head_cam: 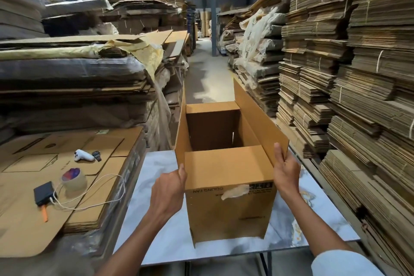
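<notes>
Warehouse aisle, flattened cardboard stacked both sides. Left pile (74, 188) carries tape roll (74, 179), black device (44, 192) with white cable (98, 199), white controller (84, 155). Left hand (169, 190) curls around left long flap of cardboard box (230, 208). Box stands open-topped on white table (156, 219), near short flap folded in. Right hand (285, 168) pinches right long flap, thumb inside.
</notes>
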`<move>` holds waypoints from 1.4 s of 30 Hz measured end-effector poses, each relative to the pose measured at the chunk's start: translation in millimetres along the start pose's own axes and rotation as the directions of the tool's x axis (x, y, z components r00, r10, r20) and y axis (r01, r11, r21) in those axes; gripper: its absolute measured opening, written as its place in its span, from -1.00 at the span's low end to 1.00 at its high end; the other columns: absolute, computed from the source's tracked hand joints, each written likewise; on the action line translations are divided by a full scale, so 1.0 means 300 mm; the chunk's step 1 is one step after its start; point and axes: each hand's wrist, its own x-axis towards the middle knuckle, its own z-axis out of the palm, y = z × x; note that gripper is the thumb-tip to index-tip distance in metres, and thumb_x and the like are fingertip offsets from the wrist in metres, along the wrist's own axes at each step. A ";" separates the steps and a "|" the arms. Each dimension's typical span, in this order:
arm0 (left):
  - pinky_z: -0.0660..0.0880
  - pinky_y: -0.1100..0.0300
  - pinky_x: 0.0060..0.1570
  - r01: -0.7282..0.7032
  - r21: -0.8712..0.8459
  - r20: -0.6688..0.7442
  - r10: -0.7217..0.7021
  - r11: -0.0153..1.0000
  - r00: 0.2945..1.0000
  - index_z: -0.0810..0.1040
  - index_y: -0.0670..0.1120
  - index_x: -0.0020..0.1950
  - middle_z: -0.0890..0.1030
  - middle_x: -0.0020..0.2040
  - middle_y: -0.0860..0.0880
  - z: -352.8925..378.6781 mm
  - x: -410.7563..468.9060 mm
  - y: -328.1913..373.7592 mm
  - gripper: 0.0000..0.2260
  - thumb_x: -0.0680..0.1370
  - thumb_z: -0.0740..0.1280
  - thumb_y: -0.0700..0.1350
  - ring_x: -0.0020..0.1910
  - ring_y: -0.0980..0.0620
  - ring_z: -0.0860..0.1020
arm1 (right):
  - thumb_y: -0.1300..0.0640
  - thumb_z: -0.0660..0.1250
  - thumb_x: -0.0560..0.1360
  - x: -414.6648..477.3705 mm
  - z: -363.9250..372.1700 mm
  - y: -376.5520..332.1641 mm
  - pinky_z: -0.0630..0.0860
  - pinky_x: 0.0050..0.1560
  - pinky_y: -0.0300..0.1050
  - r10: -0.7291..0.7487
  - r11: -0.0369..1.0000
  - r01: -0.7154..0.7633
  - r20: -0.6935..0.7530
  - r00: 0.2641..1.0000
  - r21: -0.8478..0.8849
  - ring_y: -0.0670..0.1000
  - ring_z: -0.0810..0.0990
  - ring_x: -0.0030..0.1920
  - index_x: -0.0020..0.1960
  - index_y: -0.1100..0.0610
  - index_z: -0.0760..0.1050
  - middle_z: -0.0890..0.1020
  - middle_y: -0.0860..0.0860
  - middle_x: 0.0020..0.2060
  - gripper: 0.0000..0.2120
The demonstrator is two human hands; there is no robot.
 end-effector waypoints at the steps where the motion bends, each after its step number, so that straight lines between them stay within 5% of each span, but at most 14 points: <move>1: 0.60 -0.06 -0.29 -0.013 0.002 0.009 0.013 1.000 1.000 0.52 -0.14 -0.31 0.60 -0.41 -0.04 0.002 -0.009 0.015 -0.33 0.68 -0.15 0.22 -0.43 0.00 0.60 | -0.38 0.17 0.57 0.007 0.002 -0.010 0.55 0.02 0.13 -0.002 1.000 0.002 0.018 1.000 -0.022 0.22 0.63 0.04 0.19 0.19 0.55 0.65 0.21 -0.01 -0.36; 5: 0.60 -0.02 -0.20 -0.168 0.259 0.031 0.166 0.951 0.986 0.55 -0.16 -0.06 0.66 -0.21 -0.12 -0.018 -0.041 0.122 -0.63 0.73 0.05 -0.02 -0.23 -0.16 0.66 | 0.16 0.40 0.56 0.018 0.023 -0.121 0.25 0.50 0.24 -0.355 0.911 0.326 -0.076 0.932 -0.254 0.09 0.41 0.42 0.50 0.11 0.28 0.45 0.10 0.40 -0.44; 9: 0.46 0.07 -0.48 -0.240 0.402 0.262 0.140 0.884 0.955 0.58 -0.10 -0.11 0.60 -0.35 -0.10 -0.032 -0.096 0.263 -0.90 0.52 0.45 -0.10 -0.41 -0.15 0.60 | 0.00 0.32 0.58 -0.031 0.111 -0.297 0.17 0.55 0.18 -0.644 0.669 0.629 0.113 0.756 -0.396 0.01 0.51 0.30 0.34 0.12 0.50 0.61 0.04 0.24 -0.63; 12: 0.32 0.04 -0.40 -0.472 0.345 0.241 0.410 0.811 0.880 0.52 -0.09 0.00 0.58 -0.26 -0.16 0.030 -0.131 0.309 -0.89 0.61 0.24 -0.09 -0.36 -0.24 0.51 | -0.34 0.22 0.55 -0.032 0.185 -0.420 0.51 0.23 0.10 -0.191 0.855 0.372 0.449 0.873 -0.360 0.05 0.60 0.16 0.30 0.06 0.57 0.68 0.01 0.13 -0.44; 14: 0.37 0.02 -0.30 -0.401 0.168 0.286 0.345 0.900 0.894 0.51 -0.06 -0.08 0.57 -0.24 -0.12 0.038 -0.140 0.341 -0.65 0.68 0.05 0.10 -0.30 -0.18 0.47 | -0.22 0.38 0.52 -0.001 0.200 -0.472 0.62 0.07 0.10 0.096 0.866 0.233 0.604 0.791 -0.443 0.07 0.66 0.06 0.20 0.07 0.60 0.69 0.04 0.04 -0.58; 17: 0.54 -0.03 -0.13 -0.302 0.002 0.298 0.288 0.953 0.910 0.55 0.00 -0.04 0.64 -0.17 -0.06 0.045 -0.130 0.319 -0.49 0.61 0.00 0.35 -0.15 -0.14 0.58 | 0.25 0.45 0.44 0.052 0.184 -0.499 0.67 -0.01 0.10 0.180 0.708 0.409 0.708 0.683 -0.575 0.12 0.72 -0.04 0.15 0.12 0.57 0.71 0.08 -0.04 -0.71; 21: 0.52 0.05 0.12 -0.277 -0.071 0.307 0.285 0.958 0.908 0.49 0.05 0.40 0.64 0.23 -0.01 0.014 -0.057 0.239 -0.52 0.63 0.10 0.30 0.18 -0.04 0.58 | 0.30 0.47 0.41 0.126 0.097 -0.513 0.66 -0.12 0.00 0.187 0.580 0.592 0.799 0.572 -0.560 0.00 0.67 -0.12 0.29 0.02 0.49 0.68 0.03 0.03 -0.51; 23: 0.48 0.06 0.21 -0.269 -0.069 0.264 0.277 0.961 0.924 0.45 0.02 0.45 0.60 0.30 -0.02 -0.009 -0.006 0.215 -0.57 0.65 0.20 0.18 0.24 -0.01 0.54 | 0.35 0.42 0.41 0.178 0.027 -0.492 0.61 -0.12 -0.03 0.176 0.469 0.650 0.784 0.596 -0.599 0.00 0.62 0.00 0.26 -0.02 0.50 0.64 0.03 0.09 -0.51; 26: 0.33 0.10 0.42 -0.281 -0.072 0.140 0.289 0.957 0.947 0.41 0.00 0.48 0.45 0.45 -0.02 -0.050 0.062 0.171 -0.59 0.65 0.28 0.06 0.41 0.03 0.40 | 0.37 0.33 0.51 0.224 -0.072 -0.421 0.55 -0.03 -0.01 0.047 0.351 0.586 0.639 0.768 -0.731 0.05 0.60 0.05 0.26 -0.13 0.51 0.62 0.05 0.15 -0.52; 30: 0.05 -0.03 0.55 -0.305 0.044 -0.089 0.308 0.951 0.947 0.29 0.05 0.55 0.18 0.62 0.03 -0.127 0.142 0.101 -0.47 0.60 0.36 0.03 0.61 0.02 0.11 | 0.28 0.36 0.55 0.272 -0.148 -0.310 0.55 0.16 0.10 -0.134 0.270 0.430 0.408 0.903 -0.862 -0.02 0.55 -0.15 0.23 -0.04 0.57 0.64 -0.04 -0.12 -0.67; 34: -0.02 0.00 0.52 -0.302 0.214 -0.148 0.337 0.929 0.930 0.40 0.01 0.49 0.45 0.45 -0.03 -0.197 0.167 0.076 -0.51 0.62 0.22 0.19 0.49 -0.01 0.33 | 0.27 0.38 0.52 0.254 -0.126 -0.309 0.31 0.39 0.33 -0.182 0.247 0.423 0.387 0.904 -0.872 0.06 0.62 -0.02 0.06 0.01 0.57 0.59 -0.06 -0.22 -0.80; 37: 0.20 0.06 0.22 -0.279 0.212 -0.184 0.319 0.936 0.930 0.67 0.02 0.12 0.66 -0.08 0.06 -0.247 0.198 0.142 -0.50 0.65 0.04 0.27 -0.03 0.08 0.55 | 0.15 0.46 0.47 0.143 -0.027 -0.372 0.38 0.32 0.17 -0.159 0.293 0.620 0.602 0.782 -0.728 0.07 0.62 0.12 0.08 -0.04 0.51 0.66 -0.03 -0.04 -0.76; 39: 0.39 0.11 0.07 -0.267 0.235 -0.058 0.288 0.935 0.956 0.72 -0.01 0.00 0.67 -0.24 0.04 -0.279 0.247 0.199 -0.47 0.66 0.05 0.27 -0.23 0.11 0.58 | -0.01 0.51 0.46 0.053 0.060 -0.410 0.48 0.21 0.08 -0.223 0.341 0.715 0.686 0.692 -0.610 0.04 0.64 0.07 0.07 -0.02 0.52 0.69 -0.04 -0.03 -0.75; 42: 0.49 0.19 -0.08 -0.270 0.332 0.308 0.167 0.904 0.937 0.68 -0.04 0.16 0.70 0.02 -0.01 -0.324 0.329 0.280 -0.67 0.66 0.23 0.13 -0.10 0.07 0.61 | 0.10 0.44 0.51 -0.043 0.140 -0.407 0.53 0.20 0.02 -0.366 0.363 0.776 0.687 0.628 -0.516 0.01 0.65 -0.08 0.04 0.00 0.56 0.69 -0.04 -0.13 -0.88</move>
